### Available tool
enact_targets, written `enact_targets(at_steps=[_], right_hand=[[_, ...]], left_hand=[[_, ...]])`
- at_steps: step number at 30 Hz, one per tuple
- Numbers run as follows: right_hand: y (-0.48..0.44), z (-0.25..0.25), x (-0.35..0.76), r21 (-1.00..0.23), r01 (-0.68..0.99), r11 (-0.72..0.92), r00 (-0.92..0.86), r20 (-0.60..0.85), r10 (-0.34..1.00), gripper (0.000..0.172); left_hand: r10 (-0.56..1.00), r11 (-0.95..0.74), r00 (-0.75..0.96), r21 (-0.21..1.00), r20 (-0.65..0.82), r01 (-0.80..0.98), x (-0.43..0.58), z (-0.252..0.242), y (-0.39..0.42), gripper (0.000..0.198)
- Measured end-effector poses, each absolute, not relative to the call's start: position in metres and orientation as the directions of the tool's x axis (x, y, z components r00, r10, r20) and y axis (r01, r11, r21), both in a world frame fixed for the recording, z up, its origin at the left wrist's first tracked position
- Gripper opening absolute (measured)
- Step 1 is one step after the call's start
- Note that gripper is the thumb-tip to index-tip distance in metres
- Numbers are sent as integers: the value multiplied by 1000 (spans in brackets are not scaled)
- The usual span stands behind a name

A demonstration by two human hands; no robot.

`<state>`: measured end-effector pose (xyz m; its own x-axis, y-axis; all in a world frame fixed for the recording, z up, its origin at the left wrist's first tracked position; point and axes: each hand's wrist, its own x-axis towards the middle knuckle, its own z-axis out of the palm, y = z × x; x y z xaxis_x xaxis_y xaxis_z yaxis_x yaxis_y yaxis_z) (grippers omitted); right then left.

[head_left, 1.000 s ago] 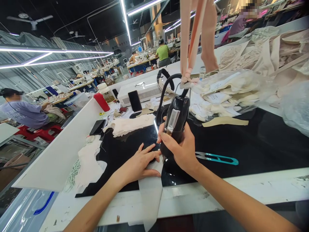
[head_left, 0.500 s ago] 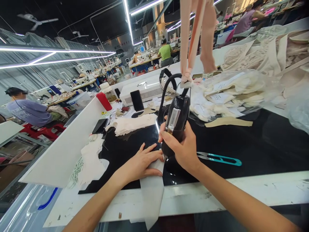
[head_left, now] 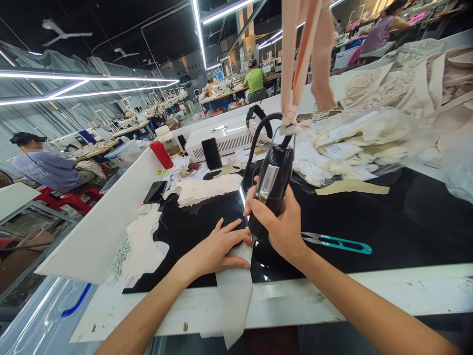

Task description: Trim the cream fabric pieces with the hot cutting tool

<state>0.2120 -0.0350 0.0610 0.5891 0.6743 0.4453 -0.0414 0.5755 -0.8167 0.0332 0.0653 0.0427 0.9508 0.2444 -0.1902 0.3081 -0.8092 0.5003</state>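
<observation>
My right hand (head_left: 283, 229) is wrapped round a black hand tool (head_left: 272, 185) that hangs by a loop from pinkish straps (head_left: 299, 64); its tip touches a pale fabric strip (head_left: 234, 291). My left hand (head_left: 218, 249) lies flat, fingers spread, pressing that strip onto the black worktop (head_left: 388, 227). The strip runs over the white front edge and hangs down. The tool's black cable (head_left: 254, 143) loops up behind it.
Teal thread snips (head_left: 342, 242) lie right of my right hand. A stack of pale cut pieces (head_left: 207, 190), a phone (head_left: 212, 154), a white machine (head_left: 225, 135) and bagged fabric (head_left: 354, 143) sit behind. A white divider board (head_left: 107, 222) stands left. Other people work at far tables.
The view has shifted slightly; both hands and the tool stay at the same spot on the strip.
</observation>
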Motion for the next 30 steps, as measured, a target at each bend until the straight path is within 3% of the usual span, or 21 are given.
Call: enact_targets(at_steps=[30], right_hand=[[-38,62,207,-817,-55,574,590,437,679,28]], left_hand=[[256,-810,950,496,-181,313,36,44,64,45]])
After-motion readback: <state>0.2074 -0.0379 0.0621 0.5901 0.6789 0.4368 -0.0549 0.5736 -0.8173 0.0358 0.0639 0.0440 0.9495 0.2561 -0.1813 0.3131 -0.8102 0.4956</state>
